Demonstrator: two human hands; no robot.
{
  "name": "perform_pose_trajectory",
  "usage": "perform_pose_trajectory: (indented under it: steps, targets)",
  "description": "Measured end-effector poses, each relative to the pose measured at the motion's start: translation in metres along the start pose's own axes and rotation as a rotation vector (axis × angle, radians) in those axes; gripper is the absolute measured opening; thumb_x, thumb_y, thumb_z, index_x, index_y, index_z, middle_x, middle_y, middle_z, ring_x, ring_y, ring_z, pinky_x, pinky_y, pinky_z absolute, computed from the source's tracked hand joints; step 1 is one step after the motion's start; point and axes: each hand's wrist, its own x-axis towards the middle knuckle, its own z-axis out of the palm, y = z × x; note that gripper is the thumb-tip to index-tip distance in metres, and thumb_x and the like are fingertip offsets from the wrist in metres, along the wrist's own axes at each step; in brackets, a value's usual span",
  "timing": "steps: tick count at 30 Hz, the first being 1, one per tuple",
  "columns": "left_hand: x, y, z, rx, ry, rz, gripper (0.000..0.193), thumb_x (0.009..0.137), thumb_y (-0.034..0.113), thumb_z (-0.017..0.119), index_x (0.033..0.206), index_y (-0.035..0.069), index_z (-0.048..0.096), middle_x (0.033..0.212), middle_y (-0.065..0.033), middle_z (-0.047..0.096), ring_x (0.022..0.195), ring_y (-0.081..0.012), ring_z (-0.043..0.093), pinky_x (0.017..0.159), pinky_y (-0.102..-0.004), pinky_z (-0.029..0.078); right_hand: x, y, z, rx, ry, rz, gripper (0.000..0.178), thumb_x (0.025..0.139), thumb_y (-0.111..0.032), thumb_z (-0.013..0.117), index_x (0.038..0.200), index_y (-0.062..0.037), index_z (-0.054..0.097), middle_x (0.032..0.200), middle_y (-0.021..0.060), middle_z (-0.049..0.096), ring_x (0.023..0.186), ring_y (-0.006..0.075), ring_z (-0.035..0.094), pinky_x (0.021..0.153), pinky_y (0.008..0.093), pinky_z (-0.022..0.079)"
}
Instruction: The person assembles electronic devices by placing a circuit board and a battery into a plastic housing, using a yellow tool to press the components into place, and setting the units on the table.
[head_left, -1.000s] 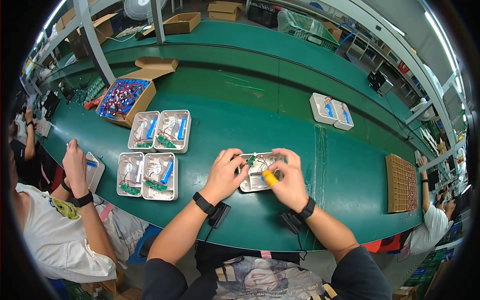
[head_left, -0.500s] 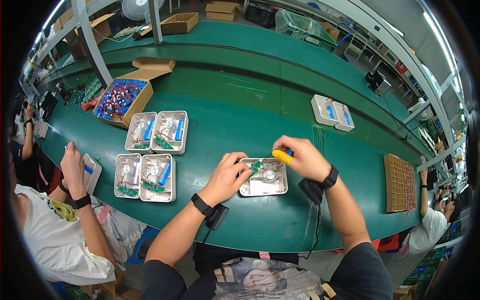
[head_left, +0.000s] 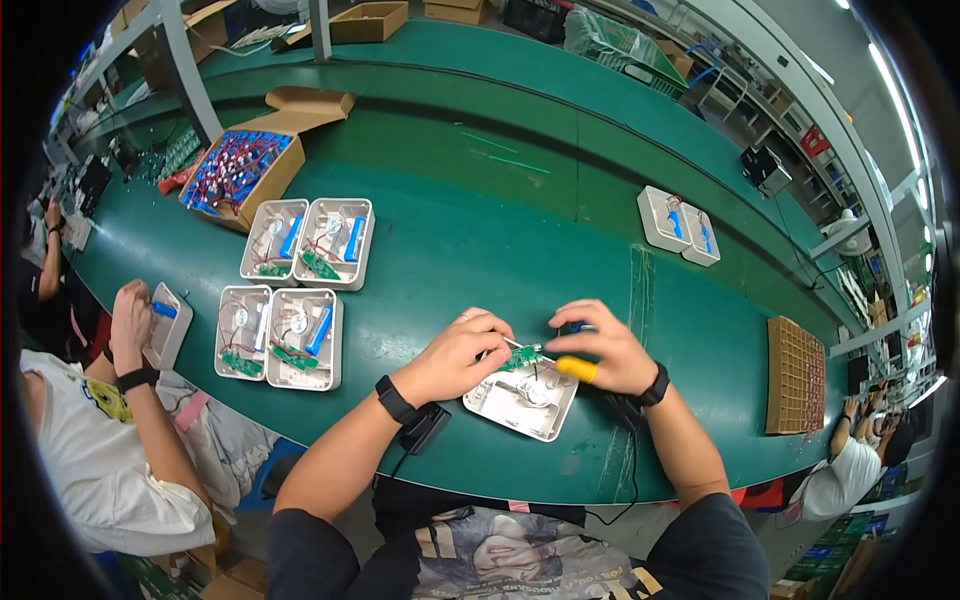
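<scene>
In front of me a white plastic case [head_left: 505,407] lies turned at an angle, with a round white speaker-like part [head_left: 533,391] and thin wires inside. At its far edge my left hand [head_left: 462,355] pinches a small green circuit board [head_left: 519,357] between thumb and fingers. Just right of the board is my right hand [head_left: 610,352], fingers curled, with a yellow finger cot [head_left: 577,369] on one digit. Partly hidden under those fingers, a blue cylindrical battery [head_left: 573,327] is held in the hand. The wires between the hands are too fine to trace.
Several filled white cases [head_left: 305,338] stand to the left, below a carton of blue batteries [head_left: 238,170]. Two white cases [head_left: 665,222] sit far right, near a brown divided tray [head_left: 790,375]. At left a co-worker's hand [head_left: 131,315] is over another case [head_left: 168,325].
The white case has rotated and shifted slightly nearer me. My right hand has come lower, its fingers more spread, the battery still with it. My left hand keeps the circuit board.
</scene>
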Motion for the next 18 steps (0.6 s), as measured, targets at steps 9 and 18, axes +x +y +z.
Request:
perform_pose_trajectory:
  steps: [9,18]
  targets:
    - [0.000,0.014,-0.004,0.098,0.214,-0.068,0.025,0.094,0.024,0.073,0.109,0.004,0.069,0.111,-0.0103,0.068,0.106,-0.0305,0.064,0.094,-0.0428,0.051,-0.003,0.005,0.022,-0.134,0.031,-0.106,0.025,0.079,-0.007,0.085,0.103,-0.0082,0.077,0.120,0.0092,0.072,0.103,0.0293,0.071,0.088,0.0390,0.057]
    - [-0.010,0.046,-0.017,0.430,0.006,-0.305,0.059,0.078,0.039,0.079,0.124,0.006,0.066,0.106,-0.0109,0.067,0.099,-0.0331,0.068,0.086,-0.0462,0.054,-0.007,0.001,0.031,-0.177,0.201,-0.026,0.024,0.078,-0.005,0.085,0.099,-0.0060,0.074,0.116,0.0090,0.074,0.094,0.0281,0.072,0.080,0.0387,0.059]
